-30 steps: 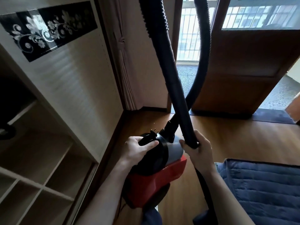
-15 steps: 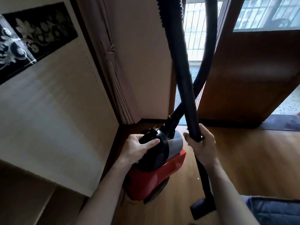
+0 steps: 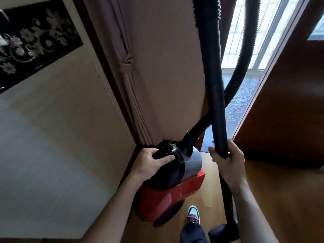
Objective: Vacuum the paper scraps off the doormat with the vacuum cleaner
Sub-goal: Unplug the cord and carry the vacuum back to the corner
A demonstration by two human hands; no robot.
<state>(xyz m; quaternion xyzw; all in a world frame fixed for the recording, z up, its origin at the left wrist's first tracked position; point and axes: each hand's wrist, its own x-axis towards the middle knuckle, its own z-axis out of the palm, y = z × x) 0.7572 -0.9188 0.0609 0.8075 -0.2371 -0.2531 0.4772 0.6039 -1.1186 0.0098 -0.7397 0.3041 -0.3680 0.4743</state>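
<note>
Seen from the head, the left hand [image 3: 149,163] grips the black handle [image 3: 163,151] on top of the red and grey vacuum cleaner [image 3: 175,192], fingers [image 3: 164,158] curled round it. Just right of the vacuum cleaner, the right hand [image 3: 228,163] holds the black tube [image 3: 216,106], fingers wrapped round it. The hose [image 3: 198,127] rises from the vacuum cleaner's front. The nozzle [image 3: 221,233] is low to its right, near the wooden floor [image 3: 280,199], with a shoe [image 3: 192,214] between them. A curtain [image 3: 129,95] hangs behind.

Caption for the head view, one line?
Left hand grips the red vacuum cleaner, right hand holds its black wand; no doormat in view.
</note>
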